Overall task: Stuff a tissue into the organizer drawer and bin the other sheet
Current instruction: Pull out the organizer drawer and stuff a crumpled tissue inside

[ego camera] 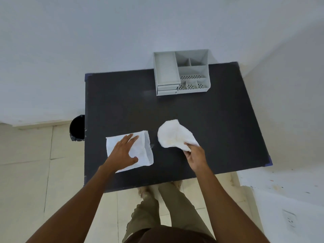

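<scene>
Two white tissues lie on the black table point(192, 106). The flat, folded tissue point(143, 151) lies at the near left, and my left hand point(123, 152) rests palm-down on it with fingers spread. The rumpled, faintly stained tissue point(172, 135) lies to its right; my right hand point(195, 157) pinches its near corner. A grey desk organizer point(182, 72) stands at the table's far edge, with stacked drawers point(167, 89) shut at its front left. A black bin point(77, 128) stands on the floor by the table's left edge.
White walls close in behind and to the right of the table. A wall socket point(290, 220) shows at the lower right. My legs and shoes stand on the tiled floor point(26, 172) at the table's near edge.
</scene>
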